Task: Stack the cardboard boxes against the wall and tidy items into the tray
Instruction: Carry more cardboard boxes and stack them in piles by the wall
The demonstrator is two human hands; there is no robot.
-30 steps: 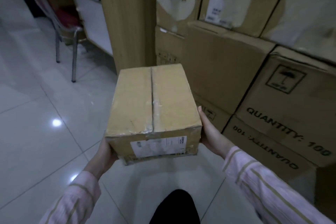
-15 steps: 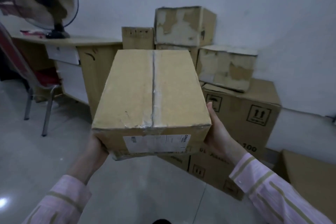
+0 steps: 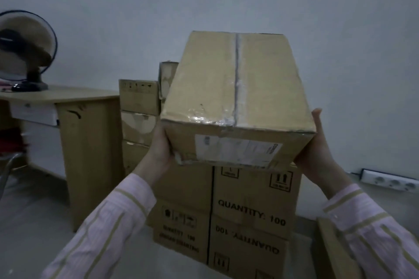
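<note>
Box point(image 3: 235, 88) above stack point(image 3: 249, 206): left hand point(image 3: 163, 149) curled under corner, right hand point(image 3: 317, 158) with fingers hidden; looks stiff, light, best gripped low

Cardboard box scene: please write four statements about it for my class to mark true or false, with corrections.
1. The left hand and the right hand hold the taped box off the floor. True.
2. The fan stands on the floor. False: it stands on the desk.
3. A power strip lies by the wall. True.
4. The stacked boxes read "QUANTITY: 50". False: they read 100.
</note>
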